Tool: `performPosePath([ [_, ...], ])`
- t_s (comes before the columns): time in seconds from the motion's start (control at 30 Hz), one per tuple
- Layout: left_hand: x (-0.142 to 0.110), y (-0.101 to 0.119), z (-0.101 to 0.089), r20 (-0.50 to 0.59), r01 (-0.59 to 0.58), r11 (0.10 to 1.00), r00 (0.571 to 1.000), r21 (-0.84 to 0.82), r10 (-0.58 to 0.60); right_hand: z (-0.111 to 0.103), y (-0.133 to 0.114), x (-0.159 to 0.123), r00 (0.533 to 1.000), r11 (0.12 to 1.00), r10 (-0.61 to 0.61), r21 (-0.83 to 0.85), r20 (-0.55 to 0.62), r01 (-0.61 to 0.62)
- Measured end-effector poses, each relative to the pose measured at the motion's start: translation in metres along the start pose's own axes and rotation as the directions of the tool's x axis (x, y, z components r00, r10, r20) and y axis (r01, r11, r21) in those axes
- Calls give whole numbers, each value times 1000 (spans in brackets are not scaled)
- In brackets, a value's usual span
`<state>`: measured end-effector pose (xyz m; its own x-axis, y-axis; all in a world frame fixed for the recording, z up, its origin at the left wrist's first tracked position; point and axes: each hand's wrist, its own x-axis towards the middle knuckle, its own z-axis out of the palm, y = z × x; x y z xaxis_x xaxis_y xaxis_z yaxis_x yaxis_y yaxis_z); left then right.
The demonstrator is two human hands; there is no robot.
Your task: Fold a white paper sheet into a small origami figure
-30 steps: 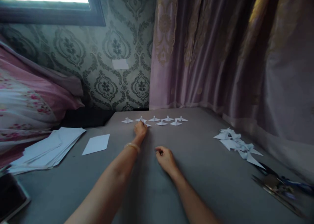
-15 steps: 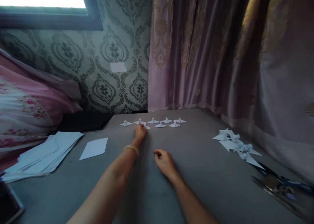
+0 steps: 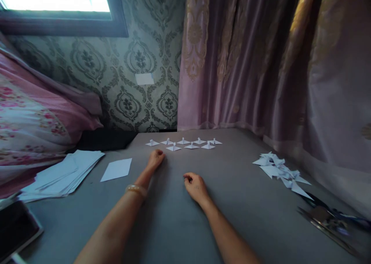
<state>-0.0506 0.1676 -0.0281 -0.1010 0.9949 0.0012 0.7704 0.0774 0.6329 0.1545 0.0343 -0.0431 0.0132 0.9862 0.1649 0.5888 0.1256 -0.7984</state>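
Note:
My left hand (image 3: 156, 158), with a bangle (image 3: 136, 190) at the wrist, is loosely curled just in front of the folded papers, apart from them. No object shows in its fingers. My right hand (image 3: 196, 187) rests on the grey surface (image 3: 174, 217), its fingers curled in with a small gap and nothing seen in them. Beyond the hands, several small folded white paper pieces with pointed sides stand in two rows. A front-row folded paper piece (image 3: 173, 147) is nearest my left hand.
At left lie a stack of white paper (image 3: 66, 173), a single white sheet (image 3: 116, 169) and a dark flat device (image 3: 17, 227). On the right, a pile of folded papers (image 3: 279, 167) sits beside metal tools (image 3: 327, 227). A curtain (image 3: 226, 63) hangs behind.
My left hand has drawn back and left from the front-row folded paper piece, which now stands uncovered. My right hand has stayed nearly still. The view has shifted slightly.

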Motion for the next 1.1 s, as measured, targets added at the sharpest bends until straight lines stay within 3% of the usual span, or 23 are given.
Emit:
performPosePath([
  [0.17, -41, -33, -39, 8, 40, 992, 999, 123, -42, -1, 2, 0, 1000, 1000, -20, 12, 5, 20],
  [0.3, -75, -55, -54, -52, 79, 973, 996, 219, -70, -2, 3, -2, 999, 999, -43, 27, 15, 43],
  [0.47, -103, -78, -69, -290, 174, 926, 954, 335, -74, -4, -1, -4, 998, 997, -56, 47, 3, 56],
  [0.57, -109, -90, -80, -388, 225, 896, 919, 383, -64, -6, -3, -6, 998, 997, -59, 51, -22, 60],
  [0.83, -103, -103, -93, -351, 213, 872, 935, 441, -51, -6, -1, -5, 998, 997, -63, 38, -29, 64],
  [1.1, -111, -114, -94, -406, 284, 879, 906, 382, -116, 0, 7, 2, 996, 996, -85, 14, 13, 84],
])
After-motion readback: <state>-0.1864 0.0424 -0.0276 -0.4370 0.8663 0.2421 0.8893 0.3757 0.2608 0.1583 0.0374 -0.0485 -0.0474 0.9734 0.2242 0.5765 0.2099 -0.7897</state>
